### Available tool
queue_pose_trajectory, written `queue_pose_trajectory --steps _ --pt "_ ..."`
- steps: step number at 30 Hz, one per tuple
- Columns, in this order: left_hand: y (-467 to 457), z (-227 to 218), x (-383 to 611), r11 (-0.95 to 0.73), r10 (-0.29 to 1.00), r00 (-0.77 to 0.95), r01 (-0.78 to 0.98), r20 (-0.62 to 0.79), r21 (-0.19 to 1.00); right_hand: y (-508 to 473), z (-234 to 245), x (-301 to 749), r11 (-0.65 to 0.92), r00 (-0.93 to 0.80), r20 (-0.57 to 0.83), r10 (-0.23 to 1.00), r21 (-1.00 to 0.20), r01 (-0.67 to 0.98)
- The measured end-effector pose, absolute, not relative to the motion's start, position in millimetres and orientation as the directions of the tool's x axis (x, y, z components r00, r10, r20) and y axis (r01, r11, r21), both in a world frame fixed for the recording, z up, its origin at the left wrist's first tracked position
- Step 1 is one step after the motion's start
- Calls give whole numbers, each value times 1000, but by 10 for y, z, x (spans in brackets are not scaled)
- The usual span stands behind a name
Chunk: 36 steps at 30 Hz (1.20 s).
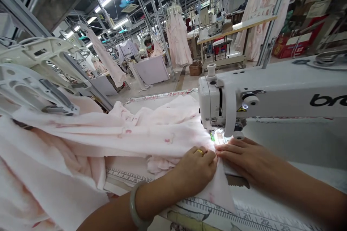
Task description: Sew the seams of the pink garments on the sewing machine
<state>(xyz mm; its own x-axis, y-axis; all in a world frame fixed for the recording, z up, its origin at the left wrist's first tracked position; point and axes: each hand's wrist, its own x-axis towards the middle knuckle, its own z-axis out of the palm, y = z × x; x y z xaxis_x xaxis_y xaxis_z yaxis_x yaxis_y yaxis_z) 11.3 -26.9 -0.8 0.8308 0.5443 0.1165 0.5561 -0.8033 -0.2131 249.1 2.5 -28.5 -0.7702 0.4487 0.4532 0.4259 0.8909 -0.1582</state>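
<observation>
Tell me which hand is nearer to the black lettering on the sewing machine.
Right. The right hand, fingers outstretched, is below and to the left of the black lettering; the left hand, fingers curled on the pale pink fabric, is farther off to the left.

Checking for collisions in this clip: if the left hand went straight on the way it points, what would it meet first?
Probably the right hand, its fingertips just ahead of the left hand; whether they touch is unclear.
</observation>
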Motion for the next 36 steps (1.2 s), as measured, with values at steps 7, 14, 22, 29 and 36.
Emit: queue_pose_trajectory --steps 7,14,22,29,36 --pt "-125 41 148 -819 529 844 536 89 -207 83 -337 2484 865 -713 526 464 -94 494" --pt "18 9 142 -784 598 797 604 88 -142 107 -338 2517 823 -639 549 539 -182 538" --pt "-29 89 189 -621 782 619 766 70 165 117 -321 2582 787 -663 425 616 -323 525" --pt "-25 37 178 -586 811 546 758 212 288 54 -243 2537 784 -657 429 620 -334 522" --pt "-144 -71 244 -731 583 756 647 297 -215 22 -207 2536 779 -647 435 626 -323 537"
